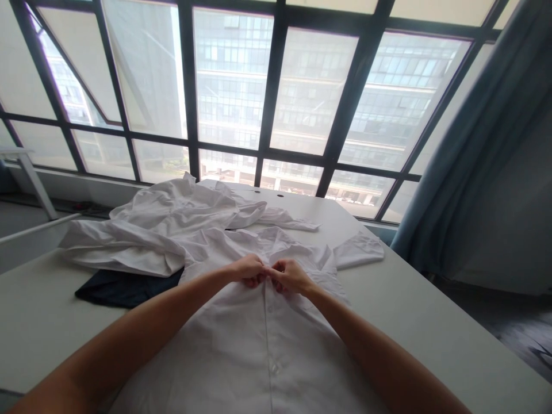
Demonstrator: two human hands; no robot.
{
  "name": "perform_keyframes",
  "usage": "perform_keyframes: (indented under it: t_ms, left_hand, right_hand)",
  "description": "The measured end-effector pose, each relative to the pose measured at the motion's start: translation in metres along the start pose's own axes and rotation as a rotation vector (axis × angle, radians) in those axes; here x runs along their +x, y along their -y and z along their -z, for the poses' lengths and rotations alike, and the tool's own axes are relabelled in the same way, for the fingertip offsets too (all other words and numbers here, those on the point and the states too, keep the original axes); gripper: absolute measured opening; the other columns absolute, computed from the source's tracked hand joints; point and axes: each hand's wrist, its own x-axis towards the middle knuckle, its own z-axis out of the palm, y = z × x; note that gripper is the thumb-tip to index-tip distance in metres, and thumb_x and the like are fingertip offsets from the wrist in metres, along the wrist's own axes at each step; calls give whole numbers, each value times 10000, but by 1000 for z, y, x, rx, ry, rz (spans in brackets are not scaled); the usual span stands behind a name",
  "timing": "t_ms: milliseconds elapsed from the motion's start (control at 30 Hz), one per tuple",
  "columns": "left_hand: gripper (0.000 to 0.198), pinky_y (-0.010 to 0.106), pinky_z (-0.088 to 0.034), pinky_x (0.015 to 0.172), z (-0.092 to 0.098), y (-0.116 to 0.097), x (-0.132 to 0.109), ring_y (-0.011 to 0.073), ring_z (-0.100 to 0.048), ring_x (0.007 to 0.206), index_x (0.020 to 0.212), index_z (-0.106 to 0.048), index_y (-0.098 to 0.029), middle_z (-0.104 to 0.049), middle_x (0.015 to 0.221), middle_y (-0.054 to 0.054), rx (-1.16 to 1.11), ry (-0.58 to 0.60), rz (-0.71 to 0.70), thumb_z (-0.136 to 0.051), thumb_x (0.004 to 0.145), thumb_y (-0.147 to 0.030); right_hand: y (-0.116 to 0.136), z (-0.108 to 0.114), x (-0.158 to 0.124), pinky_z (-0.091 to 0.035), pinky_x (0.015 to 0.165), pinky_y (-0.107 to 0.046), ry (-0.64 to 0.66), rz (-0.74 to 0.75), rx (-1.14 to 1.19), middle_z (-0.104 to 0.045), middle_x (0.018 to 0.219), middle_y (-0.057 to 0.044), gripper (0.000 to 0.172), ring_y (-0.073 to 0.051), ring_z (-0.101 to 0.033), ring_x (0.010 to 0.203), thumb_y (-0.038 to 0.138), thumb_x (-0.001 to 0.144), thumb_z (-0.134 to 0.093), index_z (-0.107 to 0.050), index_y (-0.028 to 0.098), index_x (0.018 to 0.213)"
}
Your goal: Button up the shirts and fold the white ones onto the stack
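A white button-up shirt (254, 345) lies flat on the white table (431, 322), collar away from me, its button placket running down the middle. My left hand (250, 270) and my right hand (290, 276) meet at the top of the placket just below the collar. Both have fingers curled in a pinch on the shirt's front edges. One sleeve (360, 250) lies out to the right.
A pile of crumpled white shirts (164, 224) lies at the back left of the table, over a dark folded garment (125, 287). Large windows (233, 86) stand behind the table. A blue curtain (483, 155) hangs at the right. A white rack (30, 178) stands at the left.
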Motion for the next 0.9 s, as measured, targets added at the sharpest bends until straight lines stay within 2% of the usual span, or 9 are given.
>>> perform_keyframes:
  t_ms: [200,400,500,633,900]
  left_hand:
    - [396,176,-333,399,0,12,-3,74,-481,423,624,-589,-137,-572,543,-5,-117,35,-90,-686,720,-509]
    - [426,183,-339,418,-3,21,-1,69,-484,435,645,-615,-130,-599,585,2,-117,8,-172,-662,740,-542]
    - [416,186,-322,409,-7,22,-1,63,-454,411,621,-587,-140,-576,553,-12,-110,-39,-177,-644,764,-526]
    - [399,186,-325,407,-10,21,-1,59,-447,406,609,-551,-151,-566,555,-21,-138,-63,-173,-631,772,-506]
    - [394,185,-327,423,-8,21,-1,62,-463,419,649,-554,-149,-578,566,-20,-136,-20,-154,-617,749,-525]
  right_hand:
    - [-9,0,0,-436,422,-190,-20,-58,238,-617,527,26,121,-101,-562,426,229,791,-627,-633,154,697]
    - [-11,-6,-1,-406,414,-197,-119,50,289,-613,533,25,138,-101,-535,428,286,735,-687,-648,160,693]
    - [-12,-6,-1,-391,421,-199,-107,65,300,-611,530,20,176,-96,-518,431,323,724,-699,-663,158,677]
    - [-15,-3,1,-423,459,-207,-60,-4,389,-638,554,2,193,-107,-551,467,336,742,-655,-667,160,664]
    - [-15,0,1,-462,512,-193,7,-50,484,-685,627,-10,98,-111,-616,548,247,699,-663,-696,155,698]
